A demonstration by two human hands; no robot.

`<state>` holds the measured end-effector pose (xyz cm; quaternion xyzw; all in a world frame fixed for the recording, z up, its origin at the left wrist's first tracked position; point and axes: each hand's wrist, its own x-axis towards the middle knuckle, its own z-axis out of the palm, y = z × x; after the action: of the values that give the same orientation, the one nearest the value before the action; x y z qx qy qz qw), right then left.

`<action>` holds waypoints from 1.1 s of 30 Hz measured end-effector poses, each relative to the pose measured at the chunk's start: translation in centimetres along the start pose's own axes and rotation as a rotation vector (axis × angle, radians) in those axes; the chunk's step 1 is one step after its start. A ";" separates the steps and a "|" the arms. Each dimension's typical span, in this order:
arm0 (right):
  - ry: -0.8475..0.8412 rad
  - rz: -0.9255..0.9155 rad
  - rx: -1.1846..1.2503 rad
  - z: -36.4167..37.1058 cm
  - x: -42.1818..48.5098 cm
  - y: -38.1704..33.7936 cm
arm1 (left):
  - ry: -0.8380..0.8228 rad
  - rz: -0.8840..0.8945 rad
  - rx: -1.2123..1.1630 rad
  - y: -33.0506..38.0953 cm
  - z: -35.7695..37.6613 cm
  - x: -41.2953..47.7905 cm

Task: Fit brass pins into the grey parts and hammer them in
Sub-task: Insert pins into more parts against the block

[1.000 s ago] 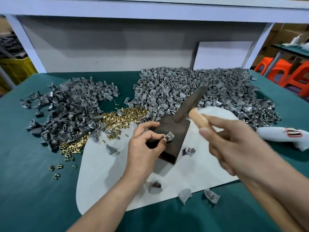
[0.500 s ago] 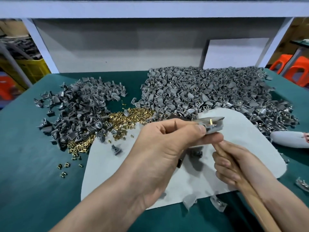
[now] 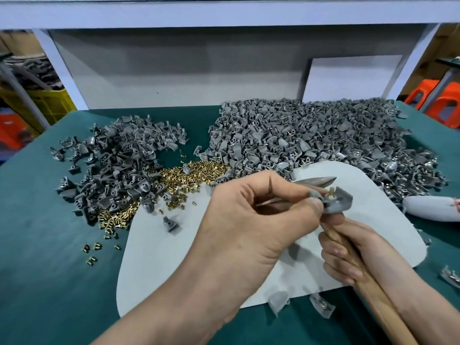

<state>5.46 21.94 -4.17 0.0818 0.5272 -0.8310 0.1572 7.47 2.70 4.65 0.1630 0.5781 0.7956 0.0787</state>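
Grey part (image 3: pixel 336 204): looked light, rigid; left hand (image 3: pixel 249 220) pinched its edge.
Brass pin (image 3: pixel 332 191): upright, probably loose.
Right hand (image 3: pixel 348 257): wrapped round hammer handle (image 3: pixel 375 297).

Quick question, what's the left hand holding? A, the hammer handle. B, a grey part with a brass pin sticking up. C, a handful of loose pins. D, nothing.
B: the left hand pinches a grey part with a brass pin standing in it; the right hand grips the hammer handle.
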 end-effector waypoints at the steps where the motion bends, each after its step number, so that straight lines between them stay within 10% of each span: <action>1: -0.006 -0.001 -0.003 0.0 0.0 0.0 | -0.003 0.002 0.010 0.0 0.0 0.0; 23: -0.034 0.009 -0.039 0.0 -0.6 -0.6 | -0.037 -0.028 0.112 -0.7 0.3 0.6; 28: 0.076 0.065 -0.064 -0.8 -0.1 -0.1 | 0.233 0.013 0.408 -2.2 1.2 10.2; 33: 0.207 0.036 -0.102 -1.1 -0.2 0.0 | 0.154 -0.218 1.425 -3.8 -4.5 21.6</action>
<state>5.63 22.95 -4.54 0.1685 0.5809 -0.7872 0.1207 -14.49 6.67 3.45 0.0597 0.9731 0.2225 -0.0087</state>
